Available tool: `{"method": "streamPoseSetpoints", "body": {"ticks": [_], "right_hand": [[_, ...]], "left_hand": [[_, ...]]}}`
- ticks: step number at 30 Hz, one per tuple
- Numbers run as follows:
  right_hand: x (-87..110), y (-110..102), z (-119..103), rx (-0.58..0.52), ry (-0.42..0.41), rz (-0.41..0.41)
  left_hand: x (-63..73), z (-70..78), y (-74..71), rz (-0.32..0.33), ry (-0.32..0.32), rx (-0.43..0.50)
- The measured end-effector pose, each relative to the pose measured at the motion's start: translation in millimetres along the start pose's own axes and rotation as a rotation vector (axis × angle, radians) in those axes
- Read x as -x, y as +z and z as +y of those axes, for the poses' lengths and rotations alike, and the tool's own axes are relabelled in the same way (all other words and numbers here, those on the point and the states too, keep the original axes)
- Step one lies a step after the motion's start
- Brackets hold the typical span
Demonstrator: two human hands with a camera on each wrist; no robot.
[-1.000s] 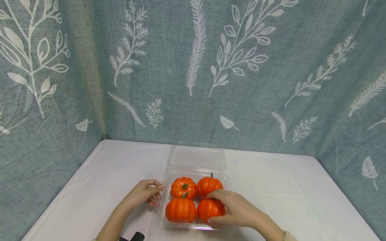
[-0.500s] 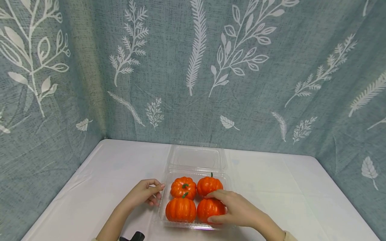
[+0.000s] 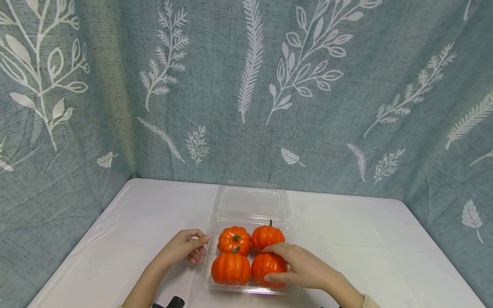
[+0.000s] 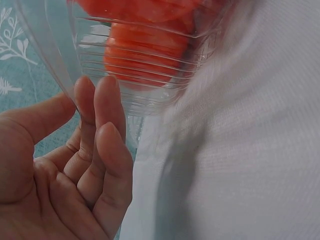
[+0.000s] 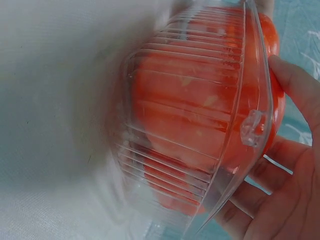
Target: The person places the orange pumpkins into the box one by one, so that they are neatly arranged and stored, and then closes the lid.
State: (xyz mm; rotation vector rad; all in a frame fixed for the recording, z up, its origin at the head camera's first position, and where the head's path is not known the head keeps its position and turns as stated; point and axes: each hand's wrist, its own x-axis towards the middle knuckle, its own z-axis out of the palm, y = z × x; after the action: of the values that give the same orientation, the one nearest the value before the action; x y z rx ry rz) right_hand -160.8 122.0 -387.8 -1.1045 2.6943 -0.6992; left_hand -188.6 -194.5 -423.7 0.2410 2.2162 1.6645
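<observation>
A clear plastic clamshell box (image 3: 246, 287) stands on the white cloth with its lid (image 3: 252, 202) folded back. Inside it sit several small orange pumpkins with green stems, two at the back and two at the front. My left hand (image 3: 191, 247) pinches the box's left rim between thumb and fingertips, as the left wrist view shows. My right hand (image 3: 302, 267) grips the front right pumpkin (image 3: 265, 270), thumb on the near side and fingers across the top. The front left pumpkin (image 3: 230, 269), back left pumpkin (image 3: 231, 244) and back right pumpkin (image 3: 265, 236) are untouched.
The white tablecloth (image 3: 366, 248) spreads to both sides of the box. A blue-green curtain with white leaf prints (image 3: 231, 85) hangs behind and at the sides. Part of a black object (image 3: 176, 302) shows at the bottom edge, beside the left forearm.
My right thumb has shifted slightly up the front right pumpkin's near side. The left hand and the box hold still.
</observation>
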Motion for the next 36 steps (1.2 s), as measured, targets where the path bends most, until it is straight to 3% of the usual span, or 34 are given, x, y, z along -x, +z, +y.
{"method": "streamPoseSetpoints", "body": {"ticks": [16, 29, 36], "right_hand": [[-0.2, -1.3, 0.1, -0.046, 0.014, -0.027], [1.8, -1.0, -4.8, 0.002, 0.088, 0.062], [2.5, -0.9, -6.2, 0.006, 0.082, 0.113]], "left_hand": [[0.5, 0.5, 1.3, -0.001, -0.007, 0.000], [0.4, 1.4, 1.1, 0.010, -0.015, -0.004], [0.4, 1.1, 1.2, 0.006, -0.004, -0.008]]}}
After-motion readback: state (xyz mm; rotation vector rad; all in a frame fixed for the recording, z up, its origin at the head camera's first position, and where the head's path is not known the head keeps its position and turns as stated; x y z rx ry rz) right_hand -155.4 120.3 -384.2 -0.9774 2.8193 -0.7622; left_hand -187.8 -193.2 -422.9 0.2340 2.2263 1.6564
